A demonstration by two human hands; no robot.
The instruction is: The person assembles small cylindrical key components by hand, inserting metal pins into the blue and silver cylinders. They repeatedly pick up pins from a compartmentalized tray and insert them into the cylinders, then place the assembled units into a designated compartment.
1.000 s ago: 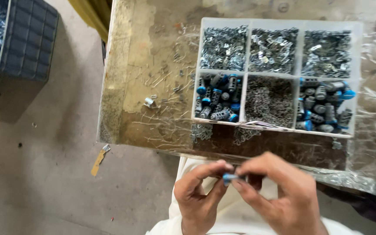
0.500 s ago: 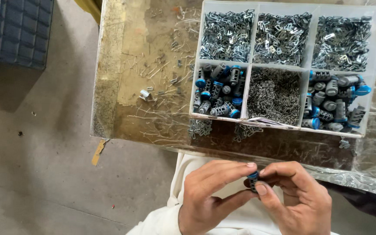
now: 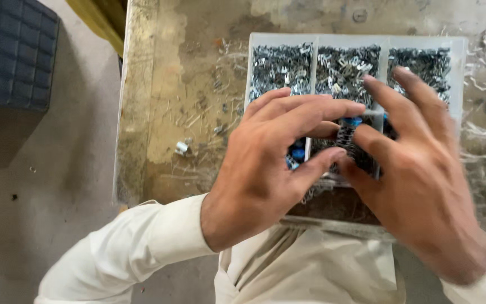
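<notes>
A small dark ribbed part with a blue end [image 3: 346, 133] is being pinched between both hands, raised close to the camera above the near half of a white divided tray [image 3: 457, 50]. The left hand [image 3: 265, 163] is closing on it from the left, with its fingers [image 3: 316, 112] laid across the top and its thumb pressed up from below. The right hand [image 3: 417, 174] is meeting it from the right, with fingertips clamped against the part's right side. The part's long axis is standing roughly upright in the view, blue end toward the far side, so it is being gripped across its width. Neither hand is clearly nearer; the part is lying right at the meeting of the two sets of fingertips. Beneath the hands, grey metal bits [image 3: 279, 65] are filling the tray's far compartments, and blue-capped pieces [image 3: 296, 153] are showing in the near left compartment. A loose metal piece [image 3: 181, 147] is lying on the worn table [image 3: 164, 84] to the left.
</notes>
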